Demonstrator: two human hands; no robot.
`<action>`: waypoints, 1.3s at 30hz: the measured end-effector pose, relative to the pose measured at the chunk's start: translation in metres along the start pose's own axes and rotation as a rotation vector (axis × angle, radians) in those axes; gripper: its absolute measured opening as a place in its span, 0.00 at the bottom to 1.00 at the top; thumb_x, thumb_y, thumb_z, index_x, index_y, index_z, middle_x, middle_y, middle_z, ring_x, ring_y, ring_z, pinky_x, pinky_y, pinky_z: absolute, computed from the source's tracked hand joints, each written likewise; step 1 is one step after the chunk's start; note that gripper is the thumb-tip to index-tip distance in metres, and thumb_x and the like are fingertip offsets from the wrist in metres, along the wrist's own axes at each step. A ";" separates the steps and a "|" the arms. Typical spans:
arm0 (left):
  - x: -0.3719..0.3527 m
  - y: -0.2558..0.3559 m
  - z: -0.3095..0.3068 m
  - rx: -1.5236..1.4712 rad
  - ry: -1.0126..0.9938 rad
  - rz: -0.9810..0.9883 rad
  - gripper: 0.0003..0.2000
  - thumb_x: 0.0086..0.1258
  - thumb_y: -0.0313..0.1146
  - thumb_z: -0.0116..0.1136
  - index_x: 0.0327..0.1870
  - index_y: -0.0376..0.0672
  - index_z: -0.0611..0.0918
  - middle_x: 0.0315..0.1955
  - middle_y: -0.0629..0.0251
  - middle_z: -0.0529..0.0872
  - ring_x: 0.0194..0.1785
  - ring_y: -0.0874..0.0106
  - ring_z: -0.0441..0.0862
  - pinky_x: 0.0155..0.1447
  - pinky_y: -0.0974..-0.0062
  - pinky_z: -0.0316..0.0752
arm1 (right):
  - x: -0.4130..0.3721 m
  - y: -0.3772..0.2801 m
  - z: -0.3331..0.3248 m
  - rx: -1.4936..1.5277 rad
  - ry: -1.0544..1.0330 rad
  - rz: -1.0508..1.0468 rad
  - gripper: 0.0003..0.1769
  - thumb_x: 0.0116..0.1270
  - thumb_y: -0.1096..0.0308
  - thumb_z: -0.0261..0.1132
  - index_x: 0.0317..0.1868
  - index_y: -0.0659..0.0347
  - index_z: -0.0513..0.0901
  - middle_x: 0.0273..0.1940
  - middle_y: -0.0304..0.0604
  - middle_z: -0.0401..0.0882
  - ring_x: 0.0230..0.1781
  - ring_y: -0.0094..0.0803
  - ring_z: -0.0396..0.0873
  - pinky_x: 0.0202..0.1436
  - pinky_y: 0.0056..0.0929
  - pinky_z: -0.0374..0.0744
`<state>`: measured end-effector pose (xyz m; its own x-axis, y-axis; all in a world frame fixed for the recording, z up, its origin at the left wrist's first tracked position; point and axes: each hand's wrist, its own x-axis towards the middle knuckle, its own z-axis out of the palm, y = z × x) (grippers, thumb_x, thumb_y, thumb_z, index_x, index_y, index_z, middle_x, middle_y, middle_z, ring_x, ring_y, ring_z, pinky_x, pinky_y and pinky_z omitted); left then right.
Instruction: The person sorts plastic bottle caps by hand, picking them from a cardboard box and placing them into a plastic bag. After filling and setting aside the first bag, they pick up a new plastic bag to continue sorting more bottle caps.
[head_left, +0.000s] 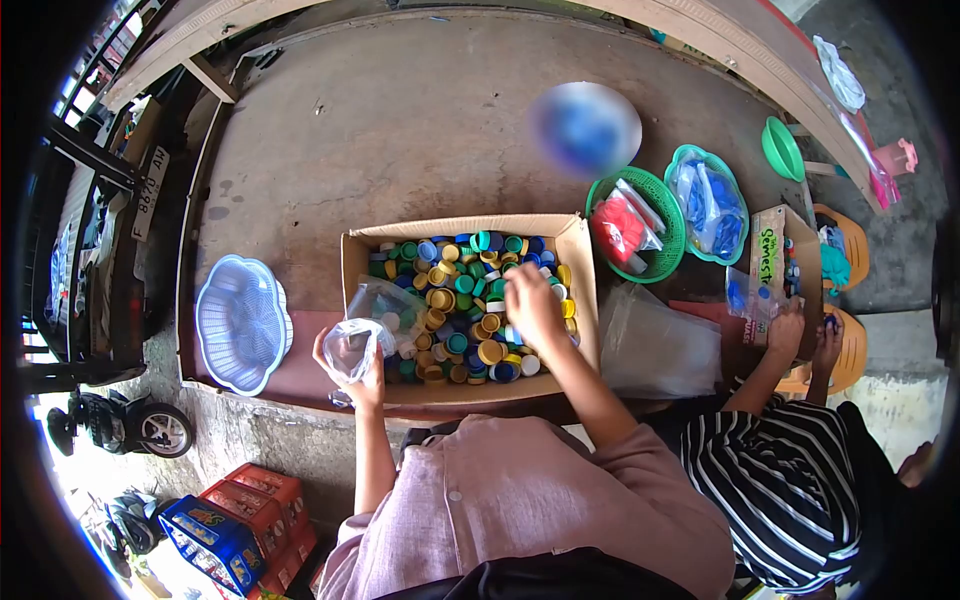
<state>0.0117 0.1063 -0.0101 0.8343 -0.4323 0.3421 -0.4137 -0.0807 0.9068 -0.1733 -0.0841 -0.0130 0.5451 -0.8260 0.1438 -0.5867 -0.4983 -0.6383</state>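
A cardboard box (468,394) full of bottle caps (455,343) in blue, green, yellow and white stands in front of me. At its left front corner my left hand (352,368) is closed round a clear plastic bag (358,345), its mouth spread open. Some pale caps show through the clear plastic behind the bag. Over the right half of the box is my right hand (533,305), fingers bent down toward the caps; its fingertips are too unclear to show whether a cap is between them.
A white-blue basket (243,325) lies left. Clear bags (662,345), a green basket (674,262) with red items, a blue-filled basket (712,205) and a bowl (628,110) sit right. Beside them a person in stripes (780,480) handles a bag at a box (768,240).
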 end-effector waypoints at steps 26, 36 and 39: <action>0.010 0.068 0.033 0.287 -0.404 0.426 0.36 0.40 0.38 0.70 0.53 0.39 0.66 0.46 0.53 0.70 0.53 0.54 0.67 0.65 0.49 0.51 | -0.020 -0.020 -0.052 1.596 -0.276 0.120 0.20 0.65 0.72 0.48 0.58 0.66 0.68 0.59 0.46 0.67 0.60 0.33 0.65 0.64 0.38 0.62; 0.007 0.101 0.051 0.239 -0.563 0.479 0.36 0.37 0.37 0.69 0.52 0.38 0.66 0.46 0.54 0.71 0.54 0.53 0.66 0.66 0.51 0.51 | -0.037 -0.048 -0.046 0.896 -0.368 -0.375 0.16 0.68 0.64 0.47 0.53 0.55 0.71 0.68 0.43 0.52 0.71 0.40 0.36 0.71 0.42 0.35; 0.003 0.108 0.050 0.219 -0.558 0.516 0.35 0.37 0.37 0.68 0.51 0.38 0.67 0.45 0.54 0.71 0.53 0.54 0.68 0.66 0.51 0.52 | -0.038 -0.053 -0.046 0.845 -0.372 -0.281 0.16 0.68 0.67 0.47 0.54 0.55 0.72 0.69 0.40 0.50 0.71 0.41 0.34 0.71 0.41 0.35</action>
<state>-0.0484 0.0516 0.0764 0.2357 -0.8452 0.4797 -0.8094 0.1025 0.5782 -0.1906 -0.0384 0.0503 0.8399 -0.4968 0.2185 0.1401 -0.1906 -0.9716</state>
